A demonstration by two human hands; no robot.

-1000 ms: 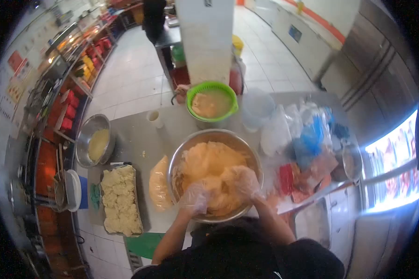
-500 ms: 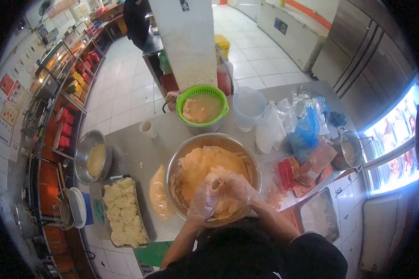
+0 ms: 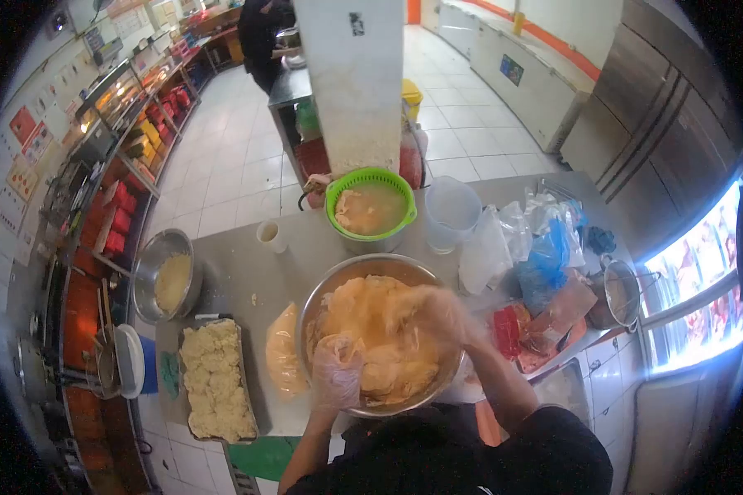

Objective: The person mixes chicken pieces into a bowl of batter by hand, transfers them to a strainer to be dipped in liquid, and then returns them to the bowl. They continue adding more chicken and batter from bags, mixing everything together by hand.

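Note:
A large metal bowl (image 3: 304, 307) holds an orange-yellow coated mass (image 3: 396, 363), with loose powder in it. At the bowl's left front rim is my left hand (image 3: 337, 373), in a clear plastic glove, its fingers closed round something I cannot make out. My right hand (image 3: 432, 315), also gloved, is over the right part of the bowl and smeared by motion, so its fingers are not clear. Left of the bowl lies a plastic bag of orange powder (image 3: 286, 353). Behind it stands a green strainer (image 3: 332, 198) with pale pieces in cloudy liquid.
A tray of pale dough-like lumps (image 3: 219, 379) and a steel bowl (image 3: 191, 285) are on the left. A white cup (image 3: 271, 237), a clear jug (image 3: 451, 216), plastic bags (image 3: 545, 256) and a metal pot (image 3: 615, 289) stand around. A person (image 3: 260, 45) is beyond the pillar (image 3: 351, 91).
My hands have moved apart, the left to the bowl's left front, the right up and rightward. The view has shifted slightly, and more of the other person shows.

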